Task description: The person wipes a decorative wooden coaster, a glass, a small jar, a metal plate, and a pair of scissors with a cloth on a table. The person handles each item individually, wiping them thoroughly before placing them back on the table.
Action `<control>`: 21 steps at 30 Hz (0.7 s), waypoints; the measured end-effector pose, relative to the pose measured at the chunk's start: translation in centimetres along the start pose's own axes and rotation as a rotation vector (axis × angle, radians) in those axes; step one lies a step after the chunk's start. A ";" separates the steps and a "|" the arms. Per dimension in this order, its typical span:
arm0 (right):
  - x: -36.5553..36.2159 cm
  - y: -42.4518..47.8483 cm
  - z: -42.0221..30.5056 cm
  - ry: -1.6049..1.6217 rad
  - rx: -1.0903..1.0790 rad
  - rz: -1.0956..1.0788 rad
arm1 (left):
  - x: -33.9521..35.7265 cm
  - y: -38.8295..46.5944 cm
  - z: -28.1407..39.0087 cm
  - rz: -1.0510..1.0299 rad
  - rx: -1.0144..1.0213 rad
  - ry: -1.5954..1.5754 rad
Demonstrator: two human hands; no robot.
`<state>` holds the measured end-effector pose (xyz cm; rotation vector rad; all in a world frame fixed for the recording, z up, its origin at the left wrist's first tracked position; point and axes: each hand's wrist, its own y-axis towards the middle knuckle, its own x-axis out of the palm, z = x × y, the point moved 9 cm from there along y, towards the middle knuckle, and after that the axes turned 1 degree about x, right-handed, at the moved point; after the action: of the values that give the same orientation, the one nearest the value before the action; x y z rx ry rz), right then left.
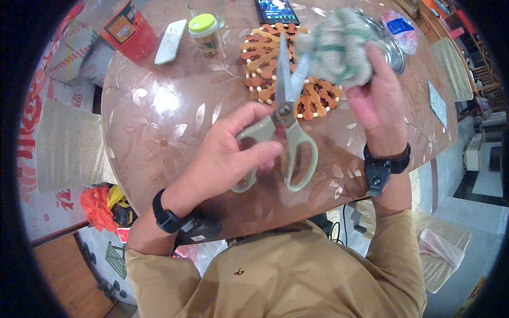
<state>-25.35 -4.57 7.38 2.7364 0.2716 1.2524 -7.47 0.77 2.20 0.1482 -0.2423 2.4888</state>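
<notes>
My left hand (238,147) grips a pair of scissors (285,111) by one grey-green handle loop, the blades spread and pointing away from me. In my right hand (377,91) is a bunched white cloth with green stripes (342,51), slightly blurred. The cloth lies right beside the tip of the right blade; whether they touch I cannot tell. Beneath the scissors and cloth, a mat of brown wooden pieces and pale beads (258,55) rests on the table (167,123). The cloth partly hides a round metal dish (397,59).
Farther back on the table are a red plastic container (135,39), a white flat case (171,41), a green-lidded jar (204,33), a drinking glass (218,8), a smartphone (277,12) and a plastic packet (399,31). A glittery flat piece (437,104) lies near the right edge.
</notes>
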 end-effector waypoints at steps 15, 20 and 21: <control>2.5 -2.1 6.7 -0.461 0.308 -0.165 | -0.9 0.1 0.3 0.065 0.038 0.002; 1.7 -1.9 5.8 -0.325 0.208 -0.080 | -0.7 0.1 0.3 0.029 0.008 0.029; 1.7 -1.8 5.5 -0.291 0.200 -0.088 | -0.7 0.1 0.4 0.026 0.013 0.027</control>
<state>-20.26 -2.61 4.71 2.9870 0.5035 0.8313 -6.98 0.22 2.45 0.1180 -0.2185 2.5165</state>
